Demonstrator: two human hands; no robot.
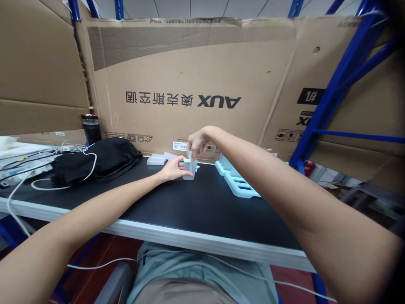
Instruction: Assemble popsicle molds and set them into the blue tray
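Note:
My left hand (pixel 173 169) is wrapped round the side of a small translucent box (pixel 189 174) with light-blue parts at its top, holding it upright just over the black tabletop. Above it, my right hand (pixel 198 142) bends downward, its fingers pinching a light-blue handle-like piece (pixel 190 155) that stands at the top of the box. Whether that piece is fixed to the box or loose, I cannot tell. To the right, a light-blue slotted rack (pixel 242 190) rests on the table, partly hidden behind my right forearm.
White box-like pieces (pixel 156 159) lie behind my left hand. On the left are a black bag (pixel 98 160), a dark bottle (pixel 91 128) and tangled white cables (pixel 47 185). A large cardboard panel (pixel 177 63) stands behind the table, with blue metal posts (pixel 332 101) at the right.

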